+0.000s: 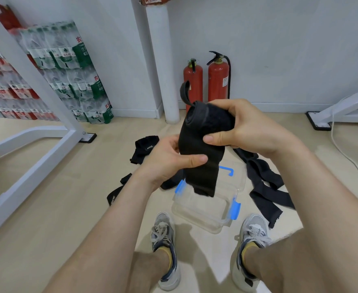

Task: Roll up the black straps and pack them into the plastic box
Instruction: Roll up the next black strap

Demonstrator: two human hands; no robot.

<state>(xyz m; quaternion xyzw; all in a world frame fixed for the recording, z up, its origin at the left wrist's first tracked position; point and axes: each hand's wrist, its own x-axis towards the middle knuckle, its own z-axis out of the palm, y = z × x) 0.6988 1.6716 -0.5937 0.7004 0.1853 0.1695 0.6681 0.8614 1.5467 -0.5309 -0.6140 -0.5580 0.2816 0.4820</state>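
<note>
Black strap [202, 163] held up in mid-air between both hands, upper part wound into a thick roll [209, 121], loose tail hanging straight down and ending just above the plastic box [197, 216]. Right hand [252, 130] wrapped round the roll, fingers [226, 105] curled over its top and far side, thumb pressed on the near face just below it. Left hand [165, 159] lower down, pinching the hanging tail, thumb flat across the front, fingers hidden behind the fabric. Short end loop [185, 92] sticking up from the upper left of the roll. Clear plastic box standing open on the pale floor [68, 197] between two grey shoes [165, 242], blue clips [235, 210] on its short sides, clear lid [238, 176] with a blue handle lying just behind it. Long dark strap [264, 187] spread unrolled on the floor to the right of the box, partly doubled over itself. Folded black strap [144, 148] on the floor to the left, beyond the left hand, and a lettered strap [114, 195] nearer, beside the left forearm. Two red fire extinguishers [217, 81] upright against the white wall behind the roll, next to a white pipe [163, 60]. Shrink-wrapped packs of water bottles [74, 77] stacked at the far left, behind a white metal frame [36, 144]. White cable [343, 153] trailing over the floor at the right
</note>
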